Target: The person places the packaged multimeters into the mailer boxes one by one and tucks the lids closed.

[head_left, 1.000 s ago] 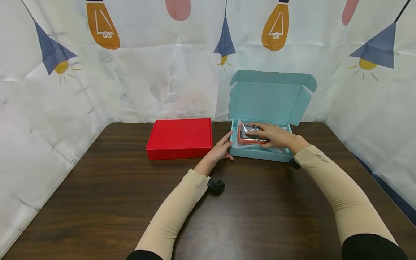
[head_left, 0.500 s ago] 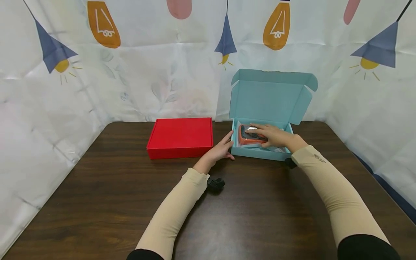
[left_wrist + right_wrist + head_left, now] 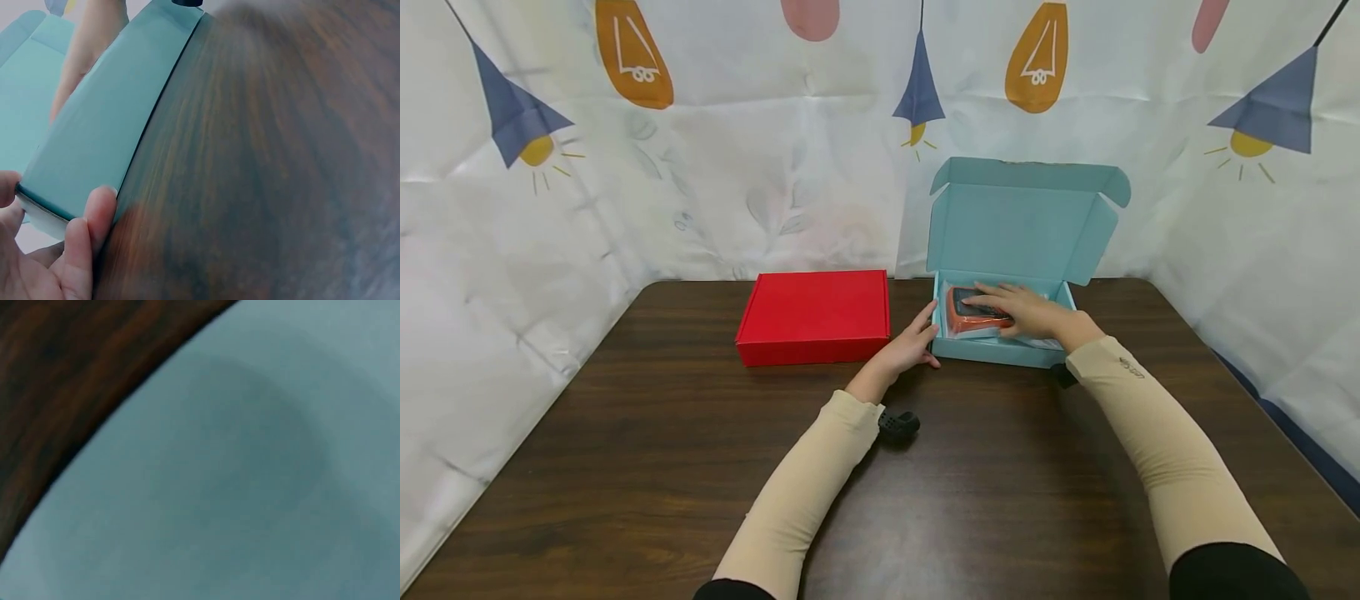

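Note:
A light-blue cardboard box (image 3: 1000,354) stands on the table with its lid (image 3: 1007,233) raised at the back. My left hand (image 3: 901,350) rests at its front left corner. In the left wrist view the left fingertips (image 3: 100,209) lie against the front wall. Inside the box's left half is an orange-and-black device (image 3: 958,312) in a clear plastic bag. My right hand (image 3: 1033,312) reaches over the right part and grips the device, fingers across its dark top, thumb at the near side. That hand covers the device's right end. The right wrist view holds only pale-blue cardboard (image 3: 250,456) and table, close and blurred.
Left of the blue box sits a closed red box (image 3: 816,308), near my left hand. Both boxes stand toward the far edge of the dark wooden table (image 3: 970,483). Behind the table hangs a printed white cloth (image 3: 715,192).
My right hand and forearm have shifted slightly left, and the device has moved a little left and tilted, showing more of its orange near side. My left hand stays at the corner.

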`<state>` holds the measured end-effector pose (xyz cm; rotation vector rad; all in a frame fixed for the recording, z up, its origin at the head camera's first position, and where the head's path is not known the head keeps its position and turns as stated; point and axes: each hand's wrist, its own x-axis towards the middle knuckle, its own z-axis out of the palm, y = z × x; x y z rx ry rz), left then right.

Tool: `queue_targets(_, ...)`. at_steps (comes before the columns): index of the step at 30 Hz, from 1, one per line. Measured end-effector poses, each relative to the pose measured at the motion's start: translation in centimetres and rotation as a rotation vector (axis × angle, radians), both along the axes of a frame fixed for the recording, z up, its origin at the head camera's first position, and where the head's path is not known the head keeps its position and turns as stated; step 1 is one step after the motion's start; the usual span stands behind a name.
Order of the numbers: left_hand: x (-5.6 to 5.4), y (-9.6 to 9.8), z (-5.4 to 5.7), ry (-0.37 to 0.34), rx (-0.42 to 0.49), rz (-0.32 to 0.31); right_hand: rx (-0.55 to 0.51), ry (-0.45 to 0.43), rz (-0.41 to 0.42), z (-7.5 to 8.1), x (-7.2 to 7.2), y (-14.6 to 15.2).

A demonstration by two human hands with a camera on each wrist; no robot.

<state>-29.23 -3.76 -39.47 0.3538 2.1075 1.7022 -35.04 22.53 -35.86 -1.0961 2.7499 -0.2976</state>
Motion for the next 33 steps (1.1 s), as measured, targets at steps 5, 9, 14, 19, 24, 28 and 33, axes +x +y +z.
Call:
queue_targets(5, 0.1, -0.1, 0.2, -0.007, 0.011, 0.017, 0.037, 0.014, -0.014, 0.3, 0.4, -0.1)
queue_targets(9, 0.2, -0.1, 0.1, 0.017, 0.004, 0.045, 0.064, 0.034, -0.028, 0.8, 1.2, -0.3)
queue_targets(14, 0.3, 0.1, 0.0, 0.044, -0.008, 0.066, 0.067, 0.035, -0.042, 1.2, 2.1, -0.3)
queue_targets(19, 0.4, 0.3, -0.1, 0.039, 0.000, 0.082, 0.026, 0.020, -0.033, 1.5, 2.8, 0.0)
queue_targets(24, 0.2, 0.3, 0.2, 0.040, 0.005, 0.091, -0.010, 0.011, -0.021, 1.5, 3.1, 0.9)
queue_targets(28, 0.3, 0.2, 1.0, 0.024, -0.007, 0.093, -0.048, 0.010, -0.018, 1.5, 3.7, 1.9)
queue_targets(33, 0.5, -0.1, 2.5, -0.066, -0.026, 0.034, -0.113, -0.021, -0.036, 2.0, 4.6, 2.9)
